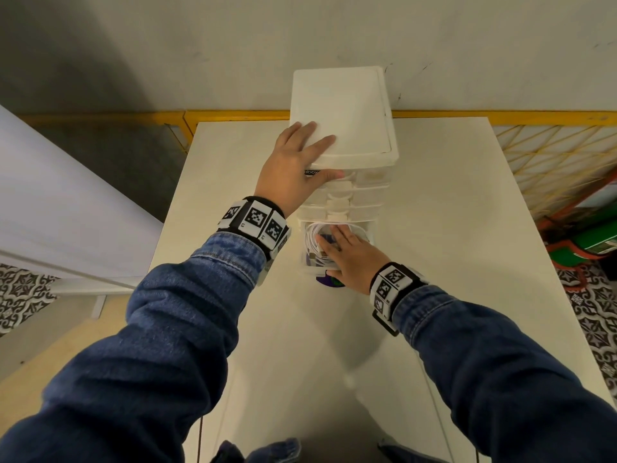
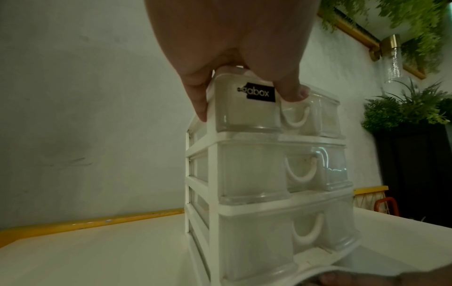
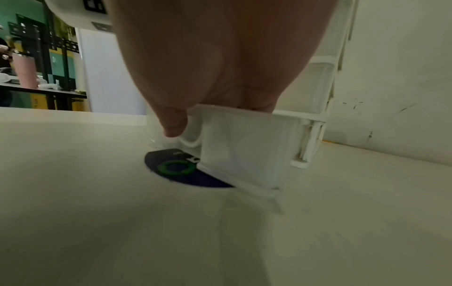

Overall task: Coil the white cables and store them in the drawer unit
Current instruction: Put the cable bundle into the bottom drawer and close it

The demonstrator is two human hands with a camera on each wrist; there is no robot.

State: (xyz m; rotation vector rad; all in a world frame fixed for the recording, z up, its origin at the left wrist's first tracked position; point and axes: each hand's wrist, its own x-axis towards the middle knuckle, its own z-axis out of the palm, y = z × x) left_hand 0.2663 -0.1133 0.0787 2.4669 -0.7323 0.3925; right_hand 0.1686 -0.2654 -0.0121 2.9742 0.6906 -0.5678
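Note:
A white drawer unit (image 1: 344, 108) with several clear drawers stands at the back middle of the white table (image 1: 450, 262). My left hand (image 1: 293, 165) lies flat on its lid, thumb against the top drawer's front (image 2: 244, 108). The bottom drawer (image 1: 370, 228) is pulled out toward me and holds coiled white cables (image 1: 312, 233). My right hand (image 1: 350, 255) lies over that drawer, its straight fingers resting on the cables. In the right wrist view its thumb (image 3: 173, 127) touches the handle on the drawer front (image 3: 244, 145). The hand hides part of the cables.
A round dark sticker with a green ring (image 1: 329, 281) lies on the table under the drawer's front edge. A yellow rail (image 1: 233, 115) runs behind the table against the wall. Yellow mesh (image 1: 547, 155) and green and red items (image 1: 587, 238) stand to the right.

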